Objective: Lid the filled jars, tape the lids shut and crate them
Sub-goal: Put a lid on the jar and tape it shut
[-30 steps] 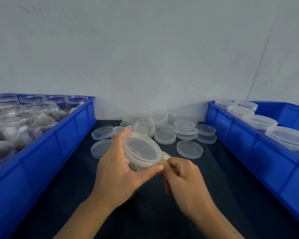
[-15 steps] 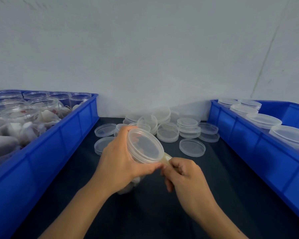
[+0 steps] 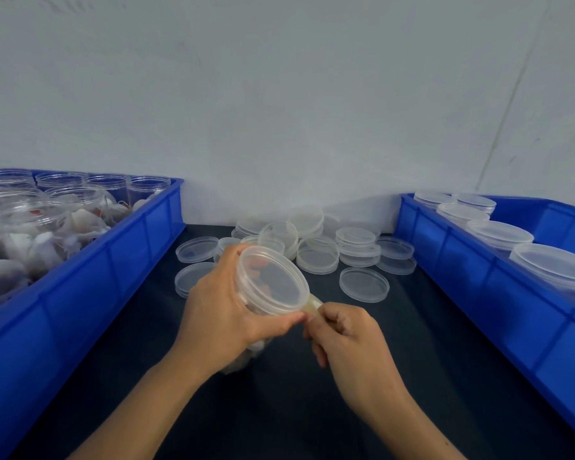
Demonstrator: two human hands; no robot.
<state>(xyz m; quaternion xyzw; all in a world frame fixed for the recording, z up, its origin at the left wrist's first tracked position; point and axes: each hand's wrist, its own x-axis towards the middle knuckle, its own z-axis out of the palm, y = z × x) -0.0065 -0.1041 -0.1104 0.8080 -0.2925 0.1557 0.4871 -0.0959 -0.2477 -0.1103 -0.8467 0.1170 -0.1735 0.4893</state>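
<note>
My left hand (image 3: 226, 313) grips a clear filled jar (image 3: 273, 287), tilted with its lid facing me and to the right. A strip of translucent tape (image 3: 313, 303) runs off the lid's lower right edge. My right hand (image 3: 349, 343) pinches that tape just beside the lid, its fingers curled. The jar's lower part shows under my left palm, holding white pieces. A pile of loose clear lids (image 3: 316, 247) lies on the dark tabletop behind the jar.
A blue crate (image 3: 90, 280) on the left holds open filled jars (image 3: 30, 220). On the right, another blue crate (image 3: 478, 270) holds lidded jars (image 3: 498, 230). A pale wall stands close behind. Dark tabletop (image 3: 296, 410) lies between the crates.
The jar has turned in my left hand so the lid faces more to the right. My right hand has stayed on the tape at the lid's edge.
</note>
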